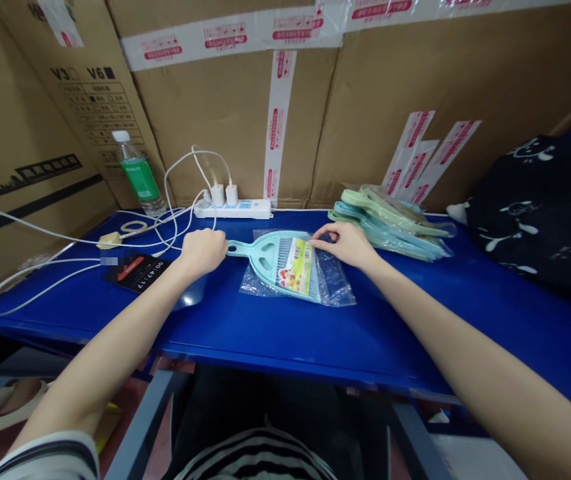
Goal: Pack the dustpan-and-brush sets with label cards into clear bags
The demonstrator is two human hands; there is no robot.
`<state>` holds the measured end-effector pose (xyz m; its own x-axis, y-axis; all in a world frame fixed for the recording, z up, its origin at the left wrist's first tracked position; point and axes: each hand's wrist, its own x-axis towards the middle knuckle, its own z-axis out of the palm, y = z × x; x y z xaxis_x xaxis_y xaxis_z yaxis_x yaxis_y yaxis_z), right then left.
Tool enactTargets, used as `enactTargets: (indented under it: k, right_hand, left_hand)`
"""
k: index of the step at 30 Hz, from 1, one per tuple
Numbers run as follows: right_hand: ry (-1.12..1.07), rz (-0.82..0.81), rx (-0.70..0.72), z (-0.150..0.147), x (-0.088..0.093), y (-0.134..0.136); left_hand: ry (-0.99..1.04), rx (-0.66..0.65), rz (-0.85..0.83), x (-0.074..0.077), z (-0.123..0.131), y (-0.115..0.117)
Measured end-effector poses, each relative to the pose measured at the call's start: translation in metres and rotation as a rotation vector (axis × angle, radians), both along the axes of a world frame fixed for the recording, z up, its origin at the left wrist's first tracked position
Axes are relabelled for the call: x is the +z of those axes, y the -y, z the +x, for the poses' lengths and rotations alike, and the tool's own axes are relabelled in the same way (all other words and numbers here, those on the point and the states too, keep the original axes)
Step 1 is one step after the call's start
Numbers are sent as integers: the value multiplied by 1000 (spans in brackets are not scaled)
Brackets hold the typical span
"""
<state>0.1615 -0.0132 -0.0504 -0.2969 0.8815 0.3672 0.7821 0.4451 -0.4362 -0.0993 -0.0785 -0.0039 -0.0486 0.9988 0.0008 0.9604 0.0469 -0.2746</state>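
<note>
A light-blue dustpan with a small brush lies on the blue table, a yellow-green label card across its bristles. Clear plastic bag surrounds or lies under it. My left hand is closed at the end of the dustpan's handle, gripping there. My right hand is at the card's upper right edge, thumb and fingers pinched together; what lies between the fingertips is too small to make out.
Bagged green and blue dustpans are stacked at the back right, near a black patterned cloth item. At the left are a phone, cables, a bottle and a power strip. Cardboard stands behind.
</note>
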Motion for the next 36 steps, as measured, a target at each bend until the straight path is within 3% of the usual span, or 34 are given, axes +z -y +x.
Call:
enactTargets:
  k: [4, 18, 36]
  right_hand:
    - [67, 64, 57, 9, 8, 3]
    - [219, -41, 193, 8, 9, 3]
    - [277, -92, 219, 3, 11, 9]
  left_hand:
    - [7, 5, 5, 1, 1, 1]
    - [-11, -4, 5, 0, 0, 0]
    - [-9, -1, -18, 1, 1, 0]
